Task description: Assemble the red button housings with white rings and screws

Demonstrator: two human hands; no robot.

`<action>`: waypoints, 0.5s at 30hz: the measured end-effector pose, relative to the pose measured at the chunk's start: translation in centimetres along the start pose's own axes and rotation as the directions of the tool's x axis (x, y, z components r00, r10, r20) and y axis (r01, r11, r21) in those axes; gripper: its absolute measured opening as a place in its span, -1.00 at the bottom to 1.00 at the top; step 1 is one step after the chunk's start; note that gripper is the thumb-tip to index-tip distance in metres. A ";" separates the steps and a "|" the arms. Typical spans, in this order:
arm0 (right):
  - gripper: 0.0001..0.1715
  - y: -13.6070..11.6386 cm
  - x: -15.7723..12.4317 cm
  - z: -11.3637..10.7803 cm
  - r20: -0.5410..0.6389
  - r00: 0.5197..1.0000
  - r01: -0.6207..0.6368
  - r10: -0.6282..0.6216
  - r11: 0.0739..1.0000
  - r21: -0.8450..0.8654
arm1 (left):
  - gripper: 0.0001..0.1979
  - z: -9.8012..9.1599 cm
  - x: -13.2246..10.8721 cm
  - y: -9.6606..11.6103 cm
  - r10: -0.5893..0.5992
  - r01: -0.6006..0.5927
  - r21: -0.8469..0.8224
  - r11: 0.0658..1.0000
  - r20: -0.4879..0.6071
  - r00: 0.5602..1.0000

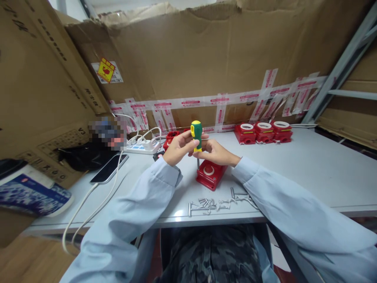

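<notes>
A screwdriver [197,135] with a green and yellow handle stands upright in front of me. My left hand [180,147] closes on its handle from the left. From the right, my right hand [217,152] pinches the lower end of the handle. The metal shaft points down at the far left corner of a red box-shaped housing [210,176] with a white ring on top; I cannot make out the tip's seat. Several screws [207,203] and small T-shaped metal pieces [190,209] lie nearer to me.
Several red housings with white rings [264,126] stand in a row at the back right. More red parts [171,137] sit behind my left hand. A power strip [144,147], a phone [109,169] with a white cable and a tub [32,190] are at left. Cardboard [188,59] walls the back.
</notes>
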State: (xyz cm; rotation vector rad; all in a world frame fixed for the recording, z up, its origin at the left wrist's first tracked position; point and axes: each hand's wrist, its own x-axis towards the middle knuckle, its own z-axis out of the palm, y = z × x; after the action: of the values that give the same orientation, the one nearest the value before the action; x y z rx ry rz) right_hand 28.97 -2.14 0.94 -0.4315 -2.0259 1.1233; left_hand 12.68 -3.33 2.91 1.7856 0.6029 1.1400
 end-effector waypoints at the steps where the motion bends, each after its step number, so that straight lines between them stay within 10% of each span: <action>1: -0.72 -0.1 0.0 0.1 -0.016 1.000 -0.001 0.001 1.000 0.005 | -0.55 0.0 0.1 -0.1 0.020 -0.019 0.011 1.000 -0.031 0.999; 6: -0.62 -0.2 0.0 0.3 -0.108 0.994 -0.008 0.014 0.999 0.053 | -0.48 0.3 0.3 -0.7 0.175 -0.149 0.132 0.980 -0.217 0.960; 12: -0.73 0.0 0.2 0.0 0.014 0.999 -0.050 0.049 0.986 0.156 | -0.52 0.0 -0.1 -0.2 0.022 -0.020 0.041 0.999 -0.050 0.998; 15: -0.69 0.0 0.1 0.1 -0.066 0.997 -0.019 0.027 0.994 0.109 | -0.49 -0.1 0.0 -0.1 0.091 -0.079 0.094 0.992 -0.131 0.987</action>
State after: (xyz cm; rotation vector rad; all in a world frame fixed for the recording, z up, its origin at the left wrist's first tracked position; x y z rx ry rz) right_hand 28.82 -2.17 0.97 -0.4328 -1.8966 1.2101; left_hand 12.59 -3.21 2.83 1.8342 0.6717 1.3195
